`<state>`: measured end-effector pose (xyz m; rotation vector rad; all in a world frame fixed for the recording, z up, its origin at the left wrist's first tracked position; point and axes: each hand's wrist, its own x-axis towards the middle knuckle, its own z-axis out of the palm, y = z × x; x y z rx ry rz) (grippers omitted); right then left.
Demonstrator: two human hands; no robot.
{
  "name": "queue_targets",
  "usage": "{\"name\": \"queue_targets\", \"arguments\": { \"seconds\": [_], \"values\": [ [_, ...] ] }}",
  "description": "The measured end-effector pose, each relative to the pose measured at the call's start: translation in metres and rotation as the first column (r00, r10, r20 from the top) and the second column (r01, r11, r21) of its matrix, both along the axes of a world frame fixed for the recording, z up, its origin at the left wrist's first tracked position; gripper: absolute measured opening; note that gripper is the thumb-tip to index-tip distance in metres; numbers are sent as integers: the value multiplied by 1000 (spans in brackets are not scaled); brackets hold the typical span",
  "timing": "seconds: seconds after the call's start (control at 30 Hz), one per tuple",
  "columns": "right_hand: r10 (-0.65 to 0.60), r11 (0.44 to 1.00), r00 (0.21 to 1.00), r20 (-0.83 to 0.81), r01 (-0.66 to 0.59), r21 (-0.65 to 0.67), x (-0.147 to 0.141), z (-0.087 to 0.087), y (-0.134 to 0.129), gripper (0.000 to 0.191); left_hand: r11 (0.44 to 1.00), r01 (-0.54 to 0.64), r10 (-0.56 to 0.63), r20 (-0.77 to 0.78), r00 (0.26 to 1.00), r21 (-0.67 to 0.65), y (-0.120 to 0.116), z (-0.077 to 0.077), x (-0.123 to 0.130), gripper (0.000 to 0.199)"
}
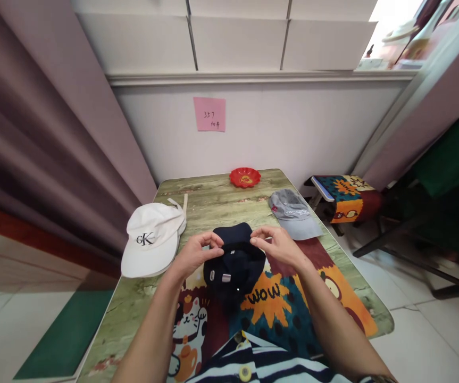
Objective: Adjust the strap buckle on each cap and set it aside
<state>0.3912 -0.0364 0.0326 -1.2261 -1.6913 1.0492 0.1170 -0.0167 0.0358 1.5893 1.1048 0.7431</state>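
Pinching the navy cap (239, 266) at either side near the brim (233, 232) with left grip (197, 251) and right grip (279, 244), over the patterned mat (267, 311) on the bench (197, 187); apparently shaping or inspecting it, calling next for even finger pressure. Unable to read its labels (226, 277) or judge mat contact

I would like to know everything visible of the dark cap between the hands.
The dark navy cap looks like soft fabric. Its brim points toward the wall, and small pale labels show. The left hand and right hand hold its two sides near the brim, above the patterned mat; contact there is unclear.
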Motion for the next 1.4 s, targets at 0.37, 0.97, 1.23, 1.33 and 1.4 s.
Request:
{"name": "queue_targets", "arguments": {
  "seconds": [0.37, 0.97, 1.23, 1.33, 1.4],
  "values": [
    [-87, 975, 937, 338, 11, 222, -30, 7, -17, 17, 971, 76, 4, -338, 941, 226, -39, 18, 1, 12],
    [260, 965, 780, 569, -223, -136, -32, -22, -19, 47, 965, 67, 40, -396, 918, 252, -33, -10, 10, 5],
    [78, 988, 984, -159, -97, -118, -16, -17, -10, 31, 958, -269, 255, 137, 957, 96, -16, -1, 19, 31],
    [-15, 991, 936, -351, -33, -129, -14, -14, -11, 30, 909, -253, 287, -55, 956, 331, -16, 0, 20, 23],
    [-61, 990, 902, -426, 1, -141, -13, -10, -14, 28, 859, -190, 313, -194, 930, 475, -18, 1, 19, 19]
  ]
}}
